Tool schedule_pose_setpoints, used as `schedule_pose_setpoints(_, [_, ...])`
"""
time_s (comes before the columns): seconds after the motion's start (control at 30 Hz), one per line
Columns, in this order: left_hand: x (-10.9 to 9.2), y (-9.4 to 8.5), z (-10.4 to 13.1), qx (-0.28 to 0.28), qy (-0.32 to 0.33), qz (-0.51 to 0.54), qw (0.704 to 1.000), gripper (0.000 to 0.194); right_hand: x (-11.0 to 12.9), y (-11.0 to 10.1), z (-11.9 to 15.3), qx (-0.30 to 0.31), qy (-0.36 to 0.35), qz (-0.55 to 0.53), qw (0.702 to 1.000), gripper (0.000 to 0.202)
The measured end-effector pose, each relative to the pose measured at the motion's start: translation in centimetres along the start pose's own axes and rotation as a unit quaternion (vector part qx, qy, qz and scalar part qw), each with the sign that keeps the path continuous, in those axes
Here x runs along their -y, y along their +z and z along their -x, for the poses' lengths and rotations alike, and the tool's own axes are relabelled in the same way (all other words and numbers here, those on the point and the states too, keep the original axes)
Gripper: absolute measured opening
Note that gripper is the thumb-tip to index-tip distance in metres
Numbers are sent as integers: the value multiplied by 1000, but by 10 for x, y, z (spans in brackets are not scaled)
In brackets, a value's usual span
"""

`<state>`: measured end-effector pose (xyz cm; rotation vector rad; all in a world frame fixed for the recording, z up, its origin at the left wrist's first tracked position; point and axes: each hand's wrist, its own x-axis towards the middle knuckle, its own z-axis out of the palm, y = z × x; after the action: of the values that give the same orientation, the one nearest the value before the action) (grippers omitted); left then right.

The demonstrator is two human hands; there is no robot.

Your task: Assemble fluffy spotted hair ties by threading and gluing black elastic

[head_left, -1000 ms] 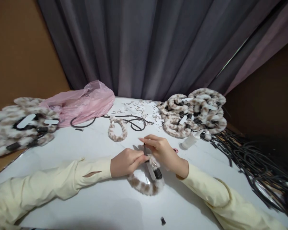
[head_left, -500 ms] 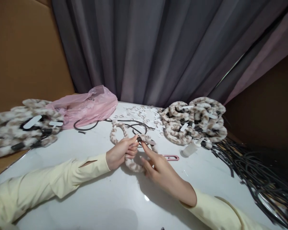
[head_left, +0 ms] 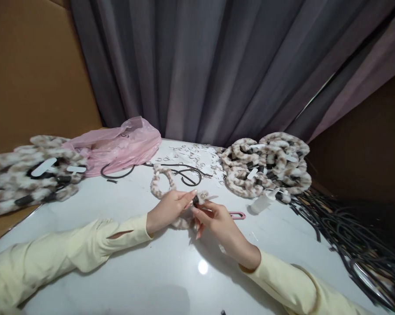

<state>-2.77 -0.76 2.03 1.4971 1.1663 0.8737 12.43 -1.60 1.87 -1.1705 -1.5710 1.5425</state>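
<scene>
A fluffy white-and-brown tube (head_left: 162, 180) lies looped on the white table and runs under my hands. My left hand (head_left: 171, 209) is closed on it near its dark end piece, thumb and fingers pinched together. From the right, my right hand (head_left: 218, 223) pinches at the same dark piece, its fingertips close to those of my left hand. A short fluffy end and a small pale tag stick out just beyond the fingers. The exact grip is partly hidden by the fingers.
A pink cutter (head_left: 238, 215) lies behind my right hand, near a white bottle (head_left: 263, 202). Fluffy loops (head_left: 266, 164) pile up at right, more (head_left: 29, 175) at left beside a pink bag (head_left: 118, 146). Black cords (head_left: 351, 236) heap at the right edge; small rings (head_left: 197, 157) lie at the back.
My right hand's index finger has bent in and its fingers have closed round the dark end piece. The held end has shifted slightly right and toward me, and the fluffy end has turned.
</scene>
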Motion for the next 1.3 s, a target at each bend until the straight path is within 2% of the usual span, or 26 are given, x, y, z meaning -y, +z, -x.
schedule_pose_setpoints(0.07, [3,1,1,-52,87,-132,986,46,2,-1,2,18,0,30,999,35])
schedule_pose_setpoints(0.17, [11,1,2,-121,213,-298,923,41,8,-2,7,35,-18,93,995,41])
schedule_pose_setpoints(0.23, [16,0,2,-147,260,-366,881,41,11,-3,10,29,-61,147,987,40])
schedule_pose_setpoints(0.3, [18,-1,1,-148,273,-408,858,42,13,-3,13,15,-121,213,970,38])
schedule_pose_setpoints(0.4, [17,-2,0,-123,267,-447,845,44,13,-6,14,8,-179,303,936,31])
schedule_pose_setpoints(0.5, [14,-2,0,-101,249,-488,831,46,12,-7,14,16,-197,360,912,27])
schedule_pose_setpoints(0.63, [11,-1,1,-73,238,-537,806,47,10,-8,14,25,-203,392,897,26])
schedule_pose_setpoints(0.7, [10,-1,1,-57,234,-541,806,47,9,-9,15,40,-216,408,886,22])
schedule_pose_setpoints(0.77, [9,-2,1,-31,236,-533,812,47,7,-11,16,43,-245,440,862,17])
schedule_pose_setpoints(0.87, [9,-2,2,8,234,-521,821,46,5,-17,16,4,-292,503,814,24])
schedule_pose_setpoints(0.93, [8,-1,3,19,223,-513,828,47,5,-21,15,-25,-309,519,797,28])
schedule_pose_setpoints(1.13, [5,2,5,24,214,-434,875,46,5,-29,5,-42,-319,478,817,34])
schedule_pose_setpoints(1.2, [6,1,6,36,233,-422,875,47,6,-29,5,-33,-320,468,823,35])
schedule_pose_setpoints(1.3, [10,-1,7,37,276,-427,860,47,7,-28,7,-24,-320,468,824,32])
